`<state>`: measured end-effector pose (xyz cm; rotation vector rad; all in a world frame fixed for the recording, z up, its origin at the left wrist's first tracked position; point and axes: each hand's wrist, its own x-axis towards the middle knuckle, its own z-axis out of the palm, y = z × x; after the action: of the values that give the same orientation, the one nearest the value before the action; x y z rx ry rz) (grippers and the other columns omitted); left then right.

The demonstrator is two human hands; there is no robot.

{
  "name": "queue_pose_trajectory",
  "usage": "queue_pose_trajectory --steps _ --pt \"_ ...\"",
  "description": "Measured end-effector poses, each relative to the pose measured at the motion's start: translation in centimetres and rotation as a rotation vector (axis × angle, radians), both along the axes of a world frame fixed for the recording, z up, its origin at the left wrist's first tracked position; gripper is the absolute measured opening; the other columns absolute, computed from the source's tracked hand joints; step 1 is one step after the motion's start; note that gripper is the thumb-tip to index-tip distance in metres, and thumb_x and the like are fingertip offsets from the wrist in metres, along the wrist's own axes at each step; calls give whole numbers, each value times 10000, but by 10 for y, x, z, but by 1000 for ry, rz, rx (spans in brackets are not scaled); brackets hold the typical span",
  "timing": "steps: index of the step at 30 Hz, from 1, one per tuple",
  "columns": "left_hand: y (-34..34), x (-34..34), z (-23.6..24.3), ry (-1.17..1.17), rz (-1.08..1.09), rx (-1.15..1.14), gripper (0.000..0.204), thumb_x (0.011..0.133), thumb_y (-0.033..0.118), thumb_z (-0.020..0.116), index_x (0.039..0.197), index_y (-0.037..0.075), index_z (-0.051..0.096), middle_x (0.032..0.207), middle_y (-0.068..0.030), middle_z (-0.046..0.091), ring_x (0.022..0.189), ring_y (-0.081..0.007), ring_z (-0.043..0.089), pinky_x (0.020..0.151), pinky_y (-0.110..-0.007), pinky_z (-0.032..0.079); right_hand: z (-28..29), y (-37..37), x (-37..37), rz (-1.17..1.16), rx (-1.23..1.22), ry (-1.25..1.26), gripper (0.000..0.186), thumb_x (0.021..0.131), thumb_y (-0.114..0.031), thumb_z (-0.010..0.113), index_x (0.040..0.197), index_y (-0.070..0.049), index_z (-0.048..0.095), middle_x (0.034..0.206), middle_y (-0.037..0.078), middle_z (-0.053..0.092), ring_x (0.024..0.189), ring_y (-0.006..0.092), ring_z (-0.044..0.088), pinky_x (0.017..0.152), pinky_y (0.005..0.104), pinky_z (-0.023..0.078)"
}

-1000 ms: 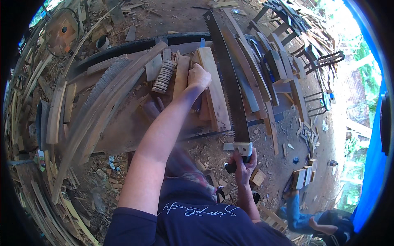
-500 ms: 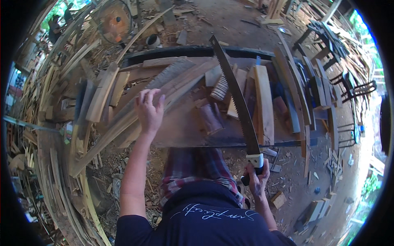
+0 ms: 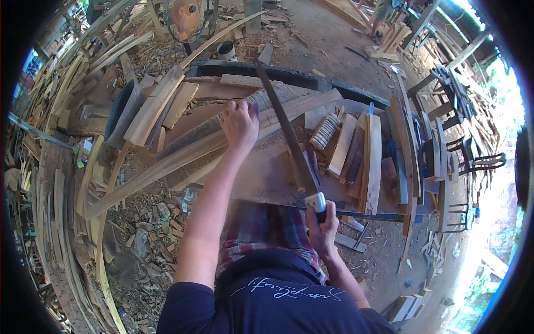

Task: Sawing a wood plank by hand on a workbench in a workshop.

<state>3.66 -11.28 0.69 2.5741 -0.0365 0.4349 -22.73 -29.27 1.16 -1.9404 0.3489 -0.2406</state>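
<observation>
My right hand (image 3: 324, 228) is closed round the white and black handle of a handsaw (image 3: 285, 125). Its long dark blade points away and slightly left over the worktable, toothed edge to the left. The blade passes across a long wooden plank (image 3: 194, 149) in this view; I cannot tell whether they touch. That plank lies slantwise, its near-left end jutting past the table's front edge. Bent over the plank, my left hand (image 3: 240, 127) has its fingers curled down at the far side; the fingertips are partly hidden. A rough board (image 3: 206, 129) lies behind the plank.
On the worktable (image 3: 258, 177) are a ridged round piece (image 3: 324, 132) and several wood blocks, with a pale squared block (image 3: 373, 164) at the right. Long timber strips (image 3: 55, 234) stack at the left. Beyond stand a bucket (image 3: 226, 51) and a fan (image 3: 188, 19).
The saw has swung left, its handle nearer my body's middle. My left hand has come farther forward and right along the plank, its fingers now closer together. The whole view has shifted.
</observation>
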Motion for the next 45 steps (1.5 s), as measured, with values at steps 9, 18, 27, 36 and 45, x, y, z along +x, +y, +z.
queue_pose_trajectory --steps 9,18,27,36,45 --pt "-20 24 -20 28 221 155 388 972 334 427 942 72 712 1148 -106 656 1122 -303 559 918 -472 415 -6 7 38 119 -239 -202 214 913 -108 655 1042 -27 505 828 217 595 747 448 612 619 454 489" --pt "-19 47 -65 -49 363 125 396 966 303 380 1058 54 674 1238 -87 629 1175 -287 515 993 -453 356 -9 -8 42 201 -334 -185 242 922 -153 644 1030 -25 469 818 201 573 704 421 606 585 478 484" --pt "-30 28 -23 -19 331 168 398 963 313 417 915 38 701 1059 -157 669 1034 -352 592 883 -473 432 -11 -29 35 253 -363 -175 220 916 -150 647 993 -26 483 803 193 566 685 404 605 576 475 487" --pt "-28 28 -26 -29 283 223 310 953 241 465 892 38 691 1017 -144 668 1002 -339 605 857 -457 460 17 -12 80 294 -415 -128 263 822 -87 673 995 -24 485 832 173 563 737 373 618 627 464 508" --pt "-28 32 -26 4 310 292 331 965 288 474 872 58 695 998 -157 684 984 -358 619 824 -480 476 -10 -3 93 320 -389 -120 303 820 -100 677 1025 -38 464 834 156 551 746 364 617 661 459 514"
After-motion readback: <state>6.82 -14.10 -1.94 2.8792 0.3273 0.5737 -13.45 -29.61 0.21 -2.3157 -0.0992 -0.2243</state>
